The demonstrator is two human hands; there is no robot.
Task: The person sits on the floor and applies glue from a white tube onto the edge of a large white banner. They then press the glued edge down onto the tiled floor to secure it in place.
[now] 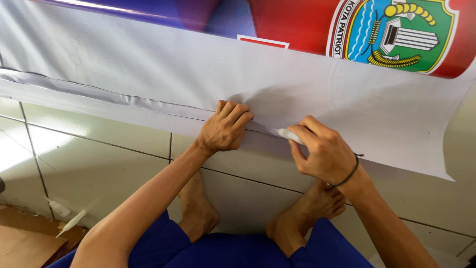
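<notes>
A large printed banner (297, 74) is spread across the tiled floor, white along its folded near edge, red and blue farther up. A shield-shaped crest (396, 34) in green, yellow, blue and white is seen at upper right.
</notes>
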